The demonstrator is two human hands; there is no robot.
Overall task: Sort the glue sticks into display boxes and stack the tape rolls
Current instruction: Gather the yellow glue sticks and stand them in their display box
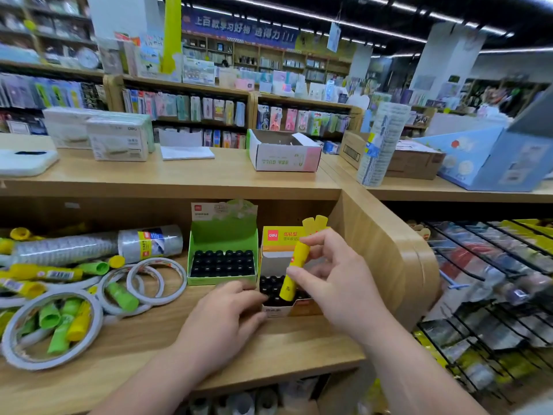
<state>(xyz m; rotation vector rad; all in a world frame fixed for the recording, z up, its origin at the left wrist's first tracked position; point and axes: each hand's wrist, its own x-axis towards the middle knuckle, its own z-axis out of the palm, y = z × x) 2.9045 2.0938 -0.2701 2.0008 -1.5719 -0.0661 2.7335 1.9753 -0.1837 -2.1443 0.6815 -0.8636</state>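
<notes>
- One store aisle, head view: light wooden shelf (299, 348) under a wooden counter top (209, 175). Stocked shelving fills the room behind, with strip lights overhead.
- Right hand (338, 283) pinches a yellow glue stick (294, 271) between thumb and fingertips. The stick is tilted, lower end over the black caps in the orange display box (281, 238).
- Left hand (221, 313) lies palm down at that box's front-left corner, fingertips blurred. Can't tell whether it grips the box or only touches it.
- Green display box (223, 235) stands just left of the orange one, touching it, packed with black caps.
- Left of the boxes is a pile of white tape rings (157, 280), a clear tape sleeve (149, 242) and loose green sticks (122, 296) and yellow sticks (45, 274), some lying inside the rings.
- Wire rack (493, 280) to the right; the shelf's side panel separates it from the boxes.
- Counts: 2 display boxes, 1 stick in hand, at least 4 rings; overlap blocks an exact count.
</notes>
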